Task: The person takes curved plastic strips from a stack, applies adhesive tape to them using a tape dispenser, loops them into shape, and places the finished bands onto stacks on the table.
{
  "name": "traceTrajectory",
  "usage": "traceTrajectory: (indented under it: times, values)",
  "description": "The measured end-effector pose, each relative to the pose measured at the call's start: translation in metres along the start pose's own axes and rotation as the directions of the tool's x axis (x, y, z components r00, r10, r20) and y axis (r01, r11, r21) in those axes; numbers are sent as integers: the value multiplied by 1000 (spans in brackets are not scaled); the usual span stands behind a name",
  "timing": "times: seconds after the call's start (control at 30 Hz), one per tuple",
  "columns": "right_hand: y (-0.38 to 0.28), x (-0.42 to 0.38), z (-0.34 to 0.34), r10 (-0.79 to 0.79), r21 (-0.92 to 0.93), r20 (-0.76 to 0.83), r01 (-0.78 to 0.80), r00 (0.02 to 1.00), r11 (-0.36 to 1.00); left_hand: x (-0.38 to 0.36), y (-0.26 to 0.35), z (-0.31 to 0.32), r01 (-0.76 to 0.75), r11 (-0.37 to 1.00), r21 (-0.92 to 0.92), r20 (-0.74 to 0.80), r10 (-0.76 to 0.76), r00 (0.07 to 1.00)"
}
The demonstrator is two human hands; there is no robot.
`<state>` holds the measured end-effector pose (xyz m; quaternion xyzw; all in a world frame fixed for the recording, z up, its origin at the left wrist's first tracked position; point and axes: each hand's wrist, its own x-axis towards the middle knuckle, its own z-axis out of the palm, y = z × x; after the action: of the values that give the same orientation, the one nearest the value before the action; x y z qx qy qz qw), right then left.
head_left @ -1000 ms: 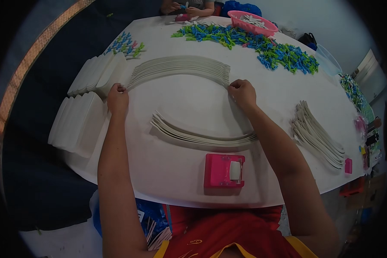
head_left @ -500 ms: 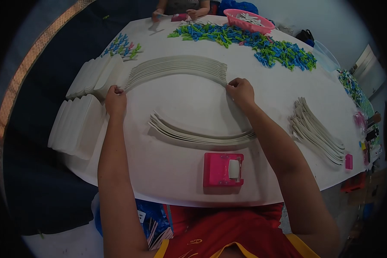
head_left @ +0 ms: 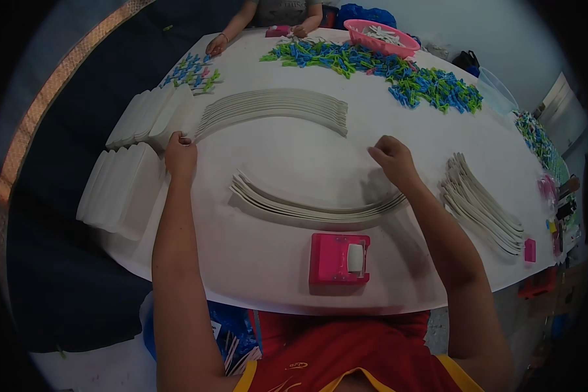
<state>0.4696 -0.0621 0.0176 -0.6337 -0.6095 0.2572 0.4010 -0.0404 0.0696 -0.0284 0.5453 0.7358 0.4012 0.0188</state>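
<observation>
At the left end of the upper stack of curved pale strips [head_left: 274, 104], my left hand [head_left: 181, 157] has its thumb and fingers pressed together; what they pinch is too small to make out. My right hand [head_left: 393, 159] is raised over the table, right of that stack and apart from it, its fingers curled with nothing visible in them. A second bundle of curved strips [head_left: 307, 210] lies below, its right end reaching under my right wrist. Nearer to me sits a pink tape dispenser [head_left: 326, 259] with a white roll.
White stacked pieces [head_left: 127, 186] stand at the left edge. More curved strips [head_left: 480, 206] lie at the right. Blue and green clips [head_left: 372, 65] spread across the back, near a pink basket [head_left: 382, 38]. Across the table, a co-worker's hand [head_left: 217, 45] is by sorted clips [head_left: 193, 73].
My right hand has left the upper stack's right end and moved right. My left hand stays at the left end. The co-worker's hand has moved left to the sorted clips.
</observation>
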Motion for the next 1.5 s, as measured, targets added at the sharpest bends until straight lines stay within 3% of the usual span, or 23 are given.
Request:
traceTrajectory:
  times: [0.1, 0.2, 0.27, 0.4, 0.5, 0.57, 0.7, 0.77, 0.9, 1.0, 1.07, 1.1, 1.17, 1.2, 1.27, 1.37, 1.5]
  values:
    - [-11, -54, -28, -348, -177, -7, 342, 937, 923, -1, -2, 0, 6, 1000, -18, -13, -7, 1000]
    - [-22, -107, -43, -429, -251, 81, 435, 900, 865, -7, -2, -3, -21, 999, -49, -61, 18, 998]
    - [-19, -126, -46, -582, -375, 141, 588, 801, 717, -15, -2, -6, -50, 990, -131, -106, 36, 994]
    - [3, -137, -44, -607, -442, 197, 622, 770, 647, -45, 7, -20, -29, 979, -202, -119, 5, 993]
    - [10, -137, -40, -628, -442, 150, 620, 763, 648, -77, 14, -40, -105, 952, -287, -77, 86, 993]
    - [11, -136, -40, -643, -482, 147, 622, 751, 617, -104, 32, -62, -55, 937, -346, 94, 93, 991]
    - [12, -132, -42, -657, -503, 162, 635, 736, 587, -159, 76, -98, -44, 918, -394, 194, 130, 972]
    - [11, -131, -42, -654, -492, 155, 632, 740, 599, -179, 90, -105, -65, 896, -439, 292, 210, 933]
    - [15, -128, -46, -640, -488, 169, 628, 749, 606, -212, 118, -110, -78, 845, -528, 346, 299, 889]
    - [10, -125, -51, -615, -541, 172, 596, 769, 593, -232, 147, -117, -173, 831, -529, 350, 399, 848]
    - [-10, -126, -52, -626, -524, 162, 604, 763, 600, -246, 174, -121, -399, 782, -478, 269, 563, 782]
    - [-26, -128, -52, -625, -525, 164, 604, 763, 600, -252, 186, -120, -396, 783, -480, 270, 561, 782]
    - [-66, -136, -50, -629, -410, 205, 649, 750, 640, -262, 210, -115, -748, 477, -462, 21, 849, 528]
    - [-83, -141, -49, -625, -410, 208, 647, 752, 643, -270, 222, -117, -744, 480, -465, 25, 847, 531]
    - [-108, -151, -45, -733, -337, 197, 746, 652, 574, -282, 240, -123, -683, 545, -486, 231, 834, 501]
    - [-111, -159, -46, -652, -227, 203, 683, 731, 695, -288, 238, -126, -614, 652, -444, 339, 757, 559]
    - [-94, -168, -53, -515, -82, 223, 542, 828, 837, -282, 209, -128, -656, 613, -440, 346, 790, 506]
